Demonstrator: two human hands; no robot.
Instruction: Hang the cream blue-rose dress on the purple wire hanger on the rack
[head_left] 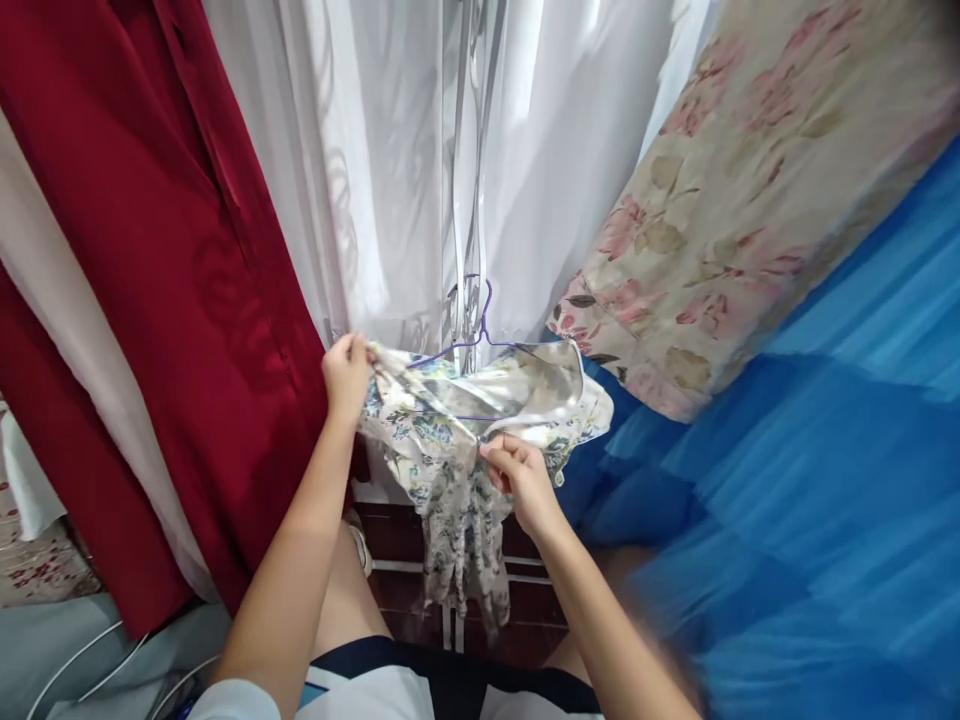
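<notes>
A light floral blouse (420,440) with blue and yellow print hangs on a purple hanger (486,318) in front of me. My left hand (348,378) is closed on the blouse at its left shoulder, near the end of the hanger. With thumb and fingers pinched, my right hand (517,470) holds the front of the neckline at its lowest point. The neck opening is wide, and the hanger's lower bar shows through it. Below, the gathered lower part of the blouse hangs down, slightly blurred.
White curtains (390,180) hang behind the blouse. Long red cloth (187,300) hangs at the left. On the right are a pink-flowered fabric (675,260) and a blue tulle garment (795,480). White cables (112,670) lie at the lower left.
</notes>
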